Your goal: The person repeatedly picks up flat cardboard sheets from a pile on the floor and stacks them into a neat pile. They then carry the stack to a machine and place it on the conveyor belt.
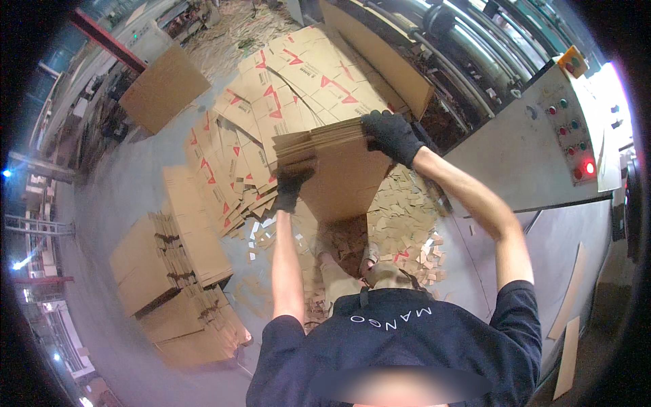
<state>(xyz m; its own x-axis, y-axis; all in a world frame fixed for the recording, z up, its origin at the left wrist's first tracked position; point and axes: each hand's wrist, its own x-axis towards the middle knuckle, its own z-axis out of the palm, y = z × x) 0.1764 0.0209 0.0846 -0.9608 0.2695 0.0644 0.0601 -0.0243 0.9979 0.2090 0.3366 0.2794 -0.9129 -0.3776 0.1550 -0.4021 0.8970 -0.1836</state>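
Between my two hands is a stack of brown cardboard sheets point(342, 169), held upright in front of me with its layered upper edges showing. My left hand point(293, 183), in a black glove, grips the stack's left side. At its upper right corner my right hand point(393, 138), gloved in black too, is closed over the edge. The thumbs and some fingertips are hidden by the cardboard. Just beyond the stack lie large printed cardboard sheets point(271, 88) with red marks, spread in an overlapping pile.
Bundles of cut cardboard point(163, 264) stand on the floor at left. Cardboard scraps point(413, 210) litter the floor around my feet. A grey control panel point(529, 142) with buttons and a lit red lamp stands at right, beside a machine with rollers point(461, 41). A brown board point(165, 88) leans at far left.
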